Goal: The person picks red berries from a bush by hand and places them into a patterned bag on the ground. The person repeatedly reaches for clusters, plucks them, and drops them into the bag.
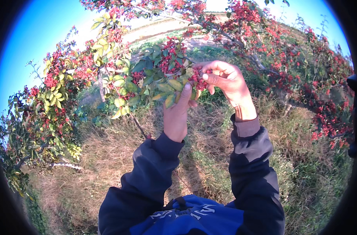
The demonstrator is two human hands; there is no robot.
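Note:
Both my hands are raised to a leafy branch before me. My right hand (221, 77) has its thumb and fingertips on a cluster of small red berries (201, 83). Just left of it, my left hand (180, 110) is at the same branch end, its thumb against yellow-green leaves (175, 84); its fingers are partly hidden behind them, so what they grip does not show. A further red berry cluster (169, 63) hangs among dark green leaves, above and left of both hands.
Berry-laden branches (254, 60) of a shrub or small tree reach across the right. More berry-bearing foliage (56, 97) stands at the left. A thin bare stem (138, 124) slants down near my left sleeve. Dry grass (108, 155) covers the ground below.

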